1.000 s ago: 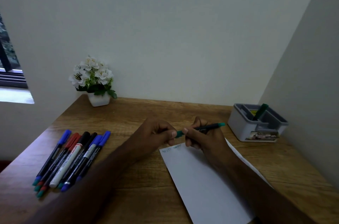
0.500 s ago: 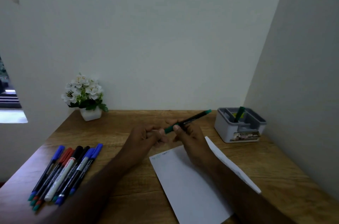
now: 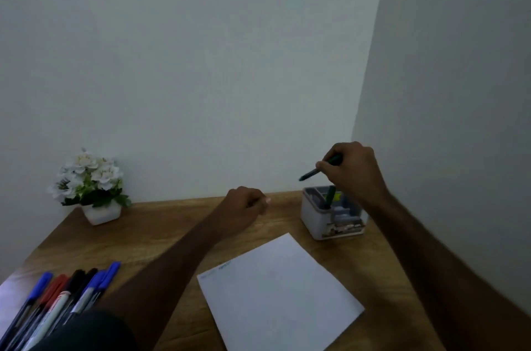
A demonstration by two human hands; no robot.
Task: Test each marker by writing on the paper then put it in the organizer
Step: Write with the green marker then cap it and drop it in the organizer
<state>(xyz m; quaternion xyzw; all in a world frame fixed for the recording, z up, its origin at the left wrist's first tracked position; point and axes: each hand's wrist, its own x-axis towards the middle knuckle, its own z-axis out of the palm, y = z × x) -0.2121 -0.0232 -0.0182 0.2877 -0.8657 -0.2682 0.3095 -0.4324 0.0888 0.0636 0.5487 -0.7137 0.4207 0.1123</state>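
A: Start nearest the person, using the paper as the marker. What sits closest?

B: The sheet of paper (image 3: 280, 294) lies flat on the wooden desk (image 3: 161, 238), one corner pointing toward the organizer. Faint test scribbles sit near its far-left corner. Half a second ago the right forearm lay across the sheet and one edge curled up; now nothing covers it.

A: And left of the paper?

B: The row of untested markers (image 3: 61, 299), blue, red and black caps, lying side by side, well apart from the sheet. They have not been disturbed.

A: The hands?

B: The left hand (image 3: 244, 208) is beyond the paper's far corner, curled into a loose fist with nothing visible in it. Earlier it met the right hand at the marker's cap end; now the two are well apart.

A: The right one?

B: The right hand (image 3: 352, 169) has lifted away from the paper and hangs above the grey organizer (image 3: 314, 217), fingers closed around the green marker (image 3: 310, 175), which tilts with its lower end pointing left and down.

A: Is it in the organizer?

B: No, it is above it. Another green marker (image 3: 330, 196) already stands in a compartment.

A: Farthest back?

B: A white flower pot (image 3: 92, 186) at the wall, far left of the paper.
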